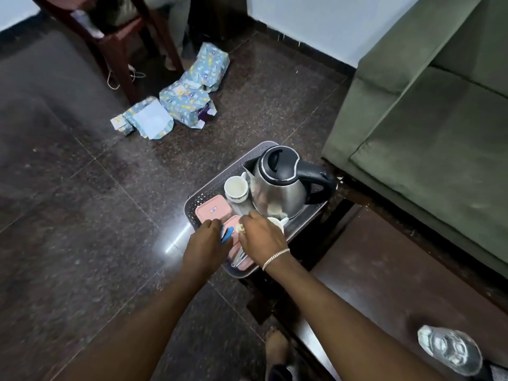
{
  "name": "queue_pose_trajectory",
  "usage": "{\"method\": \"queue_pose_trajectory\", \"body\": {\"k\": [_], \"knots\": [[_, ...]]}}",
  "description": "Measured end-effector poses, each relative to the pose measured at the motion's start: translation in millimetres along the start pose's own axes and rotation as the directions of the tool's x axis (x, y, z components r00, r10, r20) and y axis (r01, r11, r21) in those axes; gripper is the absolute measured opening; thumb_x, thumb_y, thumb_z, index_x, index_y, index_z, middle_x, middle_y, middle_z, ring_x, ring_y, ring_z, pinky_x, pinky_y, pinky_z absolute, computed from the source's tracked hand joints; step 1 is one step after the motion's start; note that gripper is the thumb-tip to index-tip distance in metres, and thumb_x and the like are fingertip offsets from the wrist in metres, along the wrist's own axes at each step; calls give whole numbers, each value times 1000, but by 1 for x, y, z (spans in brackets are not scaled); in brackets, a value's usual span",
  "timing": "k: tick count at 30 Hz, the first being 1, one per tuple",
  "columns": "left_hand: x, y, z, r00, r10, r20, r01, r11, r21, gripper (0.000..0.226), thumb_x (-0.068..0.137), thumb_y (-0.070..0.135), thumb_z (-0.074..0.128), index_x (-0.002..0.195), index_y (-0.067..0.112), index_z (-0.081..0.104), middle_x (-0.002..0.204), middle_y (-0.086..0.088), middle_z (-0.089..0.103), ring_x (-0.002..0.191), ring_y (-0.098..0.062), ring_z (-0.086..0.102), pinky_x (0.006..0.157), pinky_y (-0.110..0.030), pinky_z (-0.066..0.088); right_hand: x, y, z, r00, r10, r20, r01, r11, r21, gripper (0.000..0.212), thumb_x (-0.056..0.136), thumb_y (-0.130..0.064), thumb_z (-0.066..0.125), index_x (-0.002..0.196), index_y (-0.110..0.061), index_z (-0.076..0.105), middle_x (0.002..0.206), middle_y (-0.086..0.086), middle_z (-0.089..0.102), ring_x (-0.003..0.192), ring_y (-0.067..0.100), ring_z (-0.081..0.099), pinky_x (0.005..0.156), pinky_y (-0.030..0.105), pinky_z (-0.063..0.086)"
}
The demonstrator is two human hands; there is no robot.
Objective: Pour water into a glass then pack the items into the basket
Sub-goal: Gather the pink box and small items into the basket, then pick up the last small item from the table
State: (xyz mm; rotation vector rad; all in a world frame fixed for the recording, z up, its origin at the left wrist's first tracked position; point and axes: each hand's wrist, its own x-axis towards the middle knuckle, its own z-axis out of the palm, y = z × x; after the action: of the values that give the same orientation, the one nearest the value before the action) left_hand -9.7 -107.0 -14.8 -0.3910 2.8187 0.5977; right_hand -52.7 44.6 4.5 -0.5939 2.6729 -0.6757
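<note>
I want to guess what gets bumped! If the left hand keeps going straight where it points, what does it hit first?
Probably the pink lidded box, just beyond the left hand in the basket; depth is hard to judge.

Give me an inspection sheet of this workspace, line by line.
Surface: dark wooden table, mostly bare; dark speckled tile floor beside it.
Job's things: grey basket at the table's end, holding a steel kettle, a white cup, a second cup, two pink lidded boxes and metal cutlery; glass of water on the table outside the basket.
Clutter: torn patterned wrapping on the floor.
Grippers: left hand holds a small blue item; right hand pinches a small white item, both over the basket.
Cables: white cord by the chair.
Surroundings: green sofa, white wall.
</note>
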Motion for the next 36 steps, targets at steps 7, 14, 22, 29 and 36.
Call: {"method": "queue_pose_trajectory", "body": {"k": [7,14,22,29,36], "knots": [[9,0,21,996,-85,-38,84,996,-20,41,92,38,68,114,11,48,111,-17,69,99,-42,67,71,-43,47,25,1,18,993,55,107,-45,994,-95,23,91,-22,61,110,-9,63,119,13,58,110,35,62,77,43,51],[12,3,21,995,-97,-39,96,995,-21,53,88,39,74,121,11,43,109,-20,69,98,-44,67,73,-44,48,25,6,25,996,60,72,-57,998,-40,24,90,-19,61,110,-7,62,116,14,59,106,38,63,76,44,50],[-21,20,23,975,86,-204,-123,976,-179,49,88,27,75,129,17,49,119,-10,59,100,-37,63,77,-46,53,-41,24,15,990,63,-129,-38,981,189,39,89,-14,62,127,-8,58,119,11,56,104,34,61,87,43,53],[-41,78,45,892,451,-33,-451,885,-118,58,86,32,81,135,17,54,122,-6,56,96,-31,67,76,-45,59,-122,88,2,957,193,-216,-146,965,217,57,90,-22,67,143,-10,50,130,6,52,117,26,57,101,35,49],[-81,158,93,795,597,106,-596,802,-47,71,88,48,74,148,23,44,134,-1,51,115,-24,62,87,-39,57,-213,156,-18,899,324,-294,-270,940,209,59,89,-32,68,142,-14,51,130,5,54,118,28,56,99,41,50]]}}
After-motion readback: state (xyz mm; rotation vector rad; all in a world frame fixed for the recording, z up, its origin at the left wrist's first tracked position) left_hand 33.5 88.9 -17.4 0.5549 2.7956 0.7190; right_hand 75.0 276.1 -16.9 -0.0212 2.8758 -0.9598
